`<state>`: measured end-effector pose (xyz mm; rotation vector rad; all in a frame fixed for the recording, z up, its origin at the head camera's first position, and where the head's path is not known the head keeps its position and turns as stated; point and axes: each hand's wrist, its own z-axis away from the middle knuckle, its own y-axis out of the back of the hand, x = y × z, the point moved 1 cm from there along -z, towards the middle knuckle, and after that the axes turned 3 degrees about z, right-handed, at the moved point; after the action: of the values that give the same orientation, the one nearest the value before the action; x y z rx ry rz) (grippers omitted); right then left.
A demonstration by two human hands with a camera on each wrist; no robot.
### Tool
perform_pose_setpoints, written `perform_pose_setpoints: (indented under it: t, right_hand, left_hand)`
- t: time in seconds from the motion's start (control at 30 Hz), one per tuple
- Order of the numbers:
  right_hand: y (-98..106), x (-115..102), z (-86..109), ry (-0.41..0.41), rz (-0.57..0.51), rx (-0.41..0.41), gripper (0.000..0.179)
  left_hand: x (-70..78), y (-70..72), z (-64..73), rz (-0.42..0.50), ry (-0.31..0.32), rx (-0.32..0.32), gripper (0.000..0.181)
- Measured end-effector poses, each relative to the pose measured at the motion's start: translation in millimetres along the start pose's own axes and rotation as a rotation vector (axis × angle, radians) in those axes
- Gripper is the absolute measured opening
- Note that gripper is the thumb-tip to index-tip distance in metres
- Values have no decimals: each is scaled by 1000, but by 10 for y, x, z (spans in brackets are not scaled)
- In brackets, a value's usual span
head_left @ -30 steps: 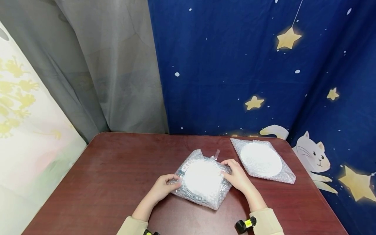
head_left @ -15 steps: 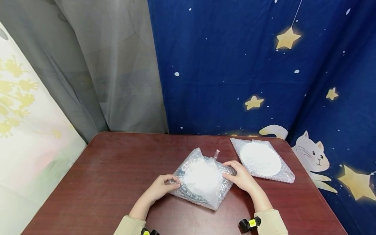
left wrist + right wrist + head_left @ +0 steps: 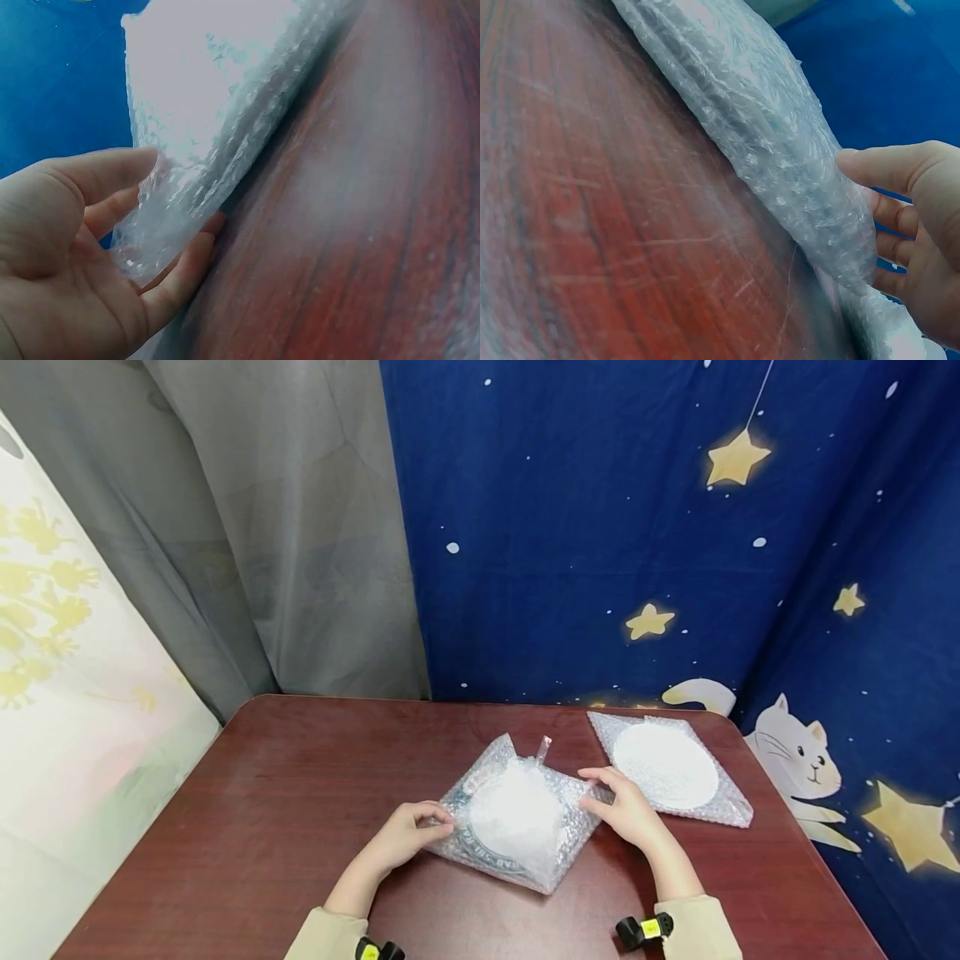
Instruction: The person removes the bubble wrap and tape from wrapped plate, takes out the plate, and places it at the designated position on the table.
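A bubble-wrapped package [image 3: 487,852] lies near the middle of the table, tilted like a diamond. Round dark lettering shows through its film, and glare whites out its centre. A clear strip of tape [image 3: 543,749] sticks up from its far edge. My left hand [image 3: 405,835] pinches the left corner, thumb on top and fingers beneath, as the left wrist view shows. At the opposite corner my right hand [image 3: 626,810] holds the bubble wrap [image 3: 780,165] between the thumb and the fingers behind it.
Another bubble-wrapped package [image 3: 731,806] with a bright round middle lies at the back right of the table, close past my right hand. The brown wooden table [image 3: 300,777] ends at a grey curtain [image 3: 322,568] and a blue starry curtain [image 3: 540,568].
My hands have drifted apart, the left one leftward and the right one rightward, and the package's side corners spread wider with them. The tape strip has shifted left.
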<state>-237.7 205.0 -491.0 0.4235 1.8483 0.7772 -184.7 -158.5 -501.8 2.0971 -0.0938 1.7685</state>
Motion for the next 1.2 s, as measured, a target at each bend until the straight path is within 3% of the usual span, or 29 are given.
perform_pose_setpoints:
  t: [0.23,0.3,0.4,0.63,0.87,1.07,1.2]
  right_hand:
    - [-11,-12,-8,42,31,43,34]
    - [-12,-10,-7,48,44,61,31]
    - [0,-3,1,41,45,84,26]
    - [69,35,26,43,-3,91,16]
    - [168,-3,81,-1,-72,54,10]
    - [218,-50,121,-45,-107,7,8]
    - [200,56,133,-19,-143,-4,9]
  left_hand:
    - [293,0,42,-43,47,106,9]
    - [313,7,42,-45,65,124,10]
    - [259,34,34,-44,58,133,11]
    - [-63,117,-3,-7,50,90,15]
    - [-78,224,17,-22,-11,71,12]
    - [106,260,50,-57,-75,112,8]
    - [279,258,82,-99,-117,119,8]
